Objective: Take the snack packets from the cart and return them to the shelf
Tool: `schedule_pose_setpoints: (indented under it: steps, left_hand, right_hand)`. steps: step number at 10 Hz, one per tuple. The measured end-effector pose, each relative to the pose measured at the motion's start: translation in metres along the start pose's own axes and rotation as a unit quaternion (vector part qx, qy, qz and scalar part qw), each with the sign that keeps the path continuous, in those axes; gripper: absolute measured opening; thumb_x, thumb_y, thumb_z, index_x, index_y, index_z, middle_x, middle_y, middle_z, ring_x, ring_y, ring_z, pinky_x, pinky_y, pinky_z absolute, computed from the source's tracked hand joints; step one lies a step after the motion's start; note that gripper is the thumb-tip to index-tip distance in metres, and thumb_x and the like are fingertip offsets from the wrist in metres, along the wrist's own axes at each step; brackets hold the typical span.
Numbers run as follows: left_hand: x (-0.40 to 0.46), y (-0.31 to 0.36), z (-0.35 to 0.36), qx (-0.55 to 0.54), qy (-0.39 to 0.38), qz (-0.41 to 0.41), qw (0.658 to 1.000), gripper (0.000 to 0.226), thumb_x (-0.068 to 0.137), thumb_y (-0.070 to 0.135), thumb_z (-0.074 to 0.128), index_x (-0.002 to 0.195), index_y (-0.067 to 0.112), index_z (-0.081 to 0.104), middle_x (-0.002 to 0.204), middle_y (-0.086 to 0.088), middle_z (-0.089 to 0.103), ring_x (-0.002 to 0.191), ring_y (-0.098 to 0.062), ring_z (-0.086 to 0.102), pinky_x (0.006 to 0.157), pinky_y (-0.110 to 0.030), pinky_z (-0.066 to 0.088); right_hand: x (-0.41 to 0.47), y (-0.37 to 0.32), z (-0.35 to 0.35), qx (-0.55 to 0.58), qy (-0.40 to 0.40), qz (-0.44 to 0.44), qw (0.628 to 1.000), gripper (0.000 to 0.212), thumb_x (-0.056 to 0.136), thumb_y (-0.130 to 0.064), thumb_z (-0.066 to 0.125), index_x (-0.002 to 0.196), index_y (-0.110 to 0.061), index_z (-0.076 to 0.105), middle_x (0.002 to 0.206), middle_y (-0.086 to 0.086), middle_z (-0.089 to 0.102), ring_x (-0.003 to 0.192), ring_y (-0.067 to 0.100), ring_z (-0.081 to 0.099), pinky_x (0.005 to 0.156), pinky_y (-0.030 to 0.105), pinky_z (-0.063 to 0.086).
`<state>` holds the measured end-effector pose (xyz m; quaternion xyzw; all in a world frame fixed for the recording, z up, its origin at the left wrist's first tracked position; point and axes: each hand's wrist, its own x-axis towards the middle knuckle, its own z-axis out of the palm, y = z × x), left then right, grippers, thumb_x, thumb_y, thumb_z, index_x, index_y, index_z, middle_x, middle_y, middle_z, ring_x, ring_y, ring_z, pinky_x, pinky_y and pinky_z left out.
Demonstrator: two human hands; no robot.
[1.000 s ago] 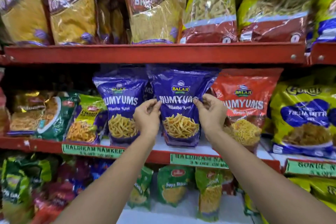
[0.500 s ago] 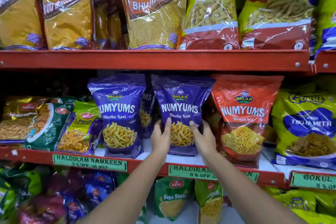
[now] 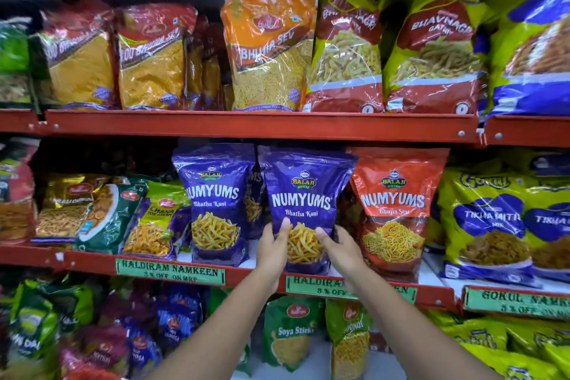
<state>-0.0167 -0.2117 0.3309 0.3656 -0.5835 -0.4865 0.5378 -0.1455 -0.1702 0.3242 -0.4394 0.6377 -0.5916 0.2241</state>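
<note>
A purple Numyums Bhatha Kani packet [image 3: 303,194] stands upright on the middle red shelf [image 3: 92,262]. My left hand [image 3: 273,245] presses its lower left side and my right hand [image 3: 340,248] its lower right side, fingers lying on the front. A second purple Numyums packet [image 3: 214,203] stands just to its left, and a red Numyums Bhujia Sev packet [image 3: 393,210] to its right. The cart is out of view.
The upper shelf [image 3: 262,125] carries large Bhujia Sev and Bhavnagri packets. Green and yellow packets fill the middle shelf's left end, yellow Gokul packets [image 3: 493,225] its right end. Green price labels [image 3: 171,271] run along the shelf edge. More packets fill the shelf below.
My hands have slid down from the packet's upper middle to its lower sides, and the packet now stands straighter on the shelf. My view has tilted upward.
</note>
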Motion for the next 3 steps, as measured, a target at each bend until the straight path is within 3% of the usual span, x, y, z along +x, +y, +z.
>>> schedule_pose_setpoints:
  steps: [1,2,3]
  left_hand:
    - [-0.016,0.021,0.0,0.035,-0.016,-0.018,0.999,0.062,0.092,0.05,0.044,0.141,0.015,0.031,0.146,-0.005,0.042,0.131,-0.025,0.04,0.109,-0.043,0.035]
    - [-0.032,0.042,0.007,0.071,-0.032,0.014,0.997,0.065,0.093,0.049,0.04,0.146,0.02,0.019,0.156,-0.003,0.023,0.142,-0.024,0.024,0.116,-0.047,0.026]
    - [-0.052,0.066,0.013,0.1,-0.028,0.111,0.988,0.062,0.096,0.044,0.036,0.147,0.018,0.011,0.16,-0.001,0.01,0.146,-0.015,0.008,0.12,-0.037,0.011]
  right_hand:
    - [-0.017,-0.021,-0.014,-0.06,-0.002,-0.043,0.997,0.056,0.089,-0.047,0.054,0.14,-0.025,0.043,0.143,0.003,0.053,0.127,0.025,0.052,0.106,0.044,0.043]
    - [-0.035,-0.046,-0.032,-0.185,0.04,-0.132,0.973,0.068,0.094,-0.047,0.046,0.15,-0.018,0.021,0.159,0.003,0.028,0.145,0.022,0.027,0.116,0.039,0.027]
    - [-0.053,-0.07,-0.051,-0.294,0.132,-0.262,0.909,0.068,0.096,-0.049,0.037,0.151,-0.017,0.013,0.163,0.006,0.014,0.15,0.021,0.008,0.121,0.038,0.012]
